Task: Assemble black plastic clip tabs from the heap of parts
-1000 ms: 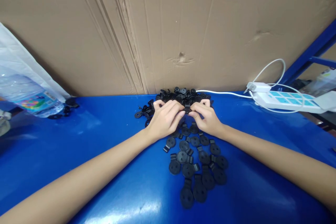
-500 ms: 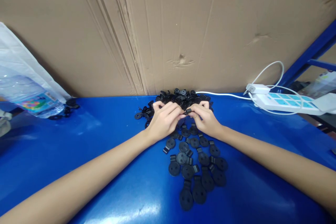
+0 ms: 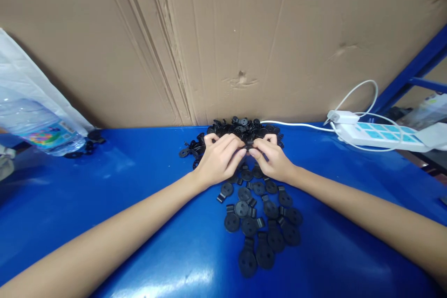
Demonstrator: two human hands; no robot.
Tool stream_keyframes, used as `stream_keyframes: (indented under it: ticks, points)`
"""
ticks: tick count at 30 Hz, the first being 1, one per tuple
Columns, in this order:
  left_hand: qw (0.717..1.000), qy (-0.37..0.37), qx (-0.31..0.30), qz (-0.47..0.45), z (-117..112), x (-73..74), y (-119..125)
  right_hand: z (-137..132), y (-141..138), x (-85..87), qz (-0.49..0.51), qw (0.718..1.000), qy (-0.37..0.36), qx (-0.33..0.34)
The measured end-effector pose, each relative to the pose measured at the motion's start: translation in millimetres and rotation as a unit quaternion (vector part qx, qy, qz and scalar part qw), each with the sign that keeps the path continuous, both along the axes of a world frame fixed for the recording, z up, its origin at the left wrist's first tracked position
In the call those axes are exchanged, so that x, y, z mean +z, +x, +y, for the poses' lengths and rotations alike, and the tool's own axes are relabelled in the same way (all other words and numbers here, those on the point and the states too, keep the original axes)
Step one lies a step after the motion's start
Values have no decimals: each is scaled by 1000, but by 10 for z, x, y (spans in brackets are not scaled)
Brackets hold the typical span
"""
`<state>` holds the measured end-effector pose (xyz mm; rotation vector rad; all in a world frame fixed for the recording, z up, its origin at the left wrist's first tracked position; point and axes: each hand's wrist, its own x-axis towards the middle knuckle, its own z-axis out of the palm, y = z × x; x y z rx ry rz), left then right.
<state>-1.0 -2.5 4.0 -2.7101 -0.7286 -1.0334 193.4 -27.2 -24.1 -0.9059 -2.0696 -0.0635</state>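
Note:
My left hand (image 3: 218,159) and my right hand (image 3: 272,158) meet fingertip to fingertip over the blue table (image 3: 139,205), both pinched on one small black plastic part (image 3: 248,145). Just behind them lies a loose pile of the same black parts (image 3: 240,128) against the cardboard. In front of my hands, several flat black round pieces with tabs (image 3: 260,223) lie spread on the table toward me.
A creased cardboard sheet (image 3: 223,42) stands along the table's back edge. A clear plastic bottle (image 3: 38,128) and a white bag lie at the left. A white power strip (image 3: 380,135) with its cable sits at the right beside a blue frame.
Both hands stay together on the small black part, with only slight finger shifts. The rest of the scene is unchanged.

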Motion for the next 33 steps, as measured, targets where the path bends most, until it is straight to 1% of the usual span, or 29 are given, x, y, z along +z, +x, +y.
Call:
stream_keyframes:
  ticks: [6, 13, 17, 20, 24, 29, 33]
  points:
    - [1000, 6, 1, 11, -5, 4, 0, -17, 3, 31, -17, 999, -7, 28]
    - [999, 15, -11, 30, -1, 1, -10, -16, -8, 26, 4, 1000, 4, 8]
    - [999, 43, -18, 28, 6, 5, -6, -18, -3, 23, 1, 1000, 16, 17]
    - [998, 52, -17, 31, 8, 9, -4, -21, 5, 26, -6, 1000, 10, 20]
    - [998, 54, -15, 35, 16, 2, -11, -8, 11, 17, -21, 999, -3, 26]
    - [997, 54, -26, 51, 15, -1, -12, 11, 16, -8, -3, 1000, 15, 18]
    - [998, 33, -26, 39, -3, 14, -4, 0, 14, -6, 15, 999, 24, 15]
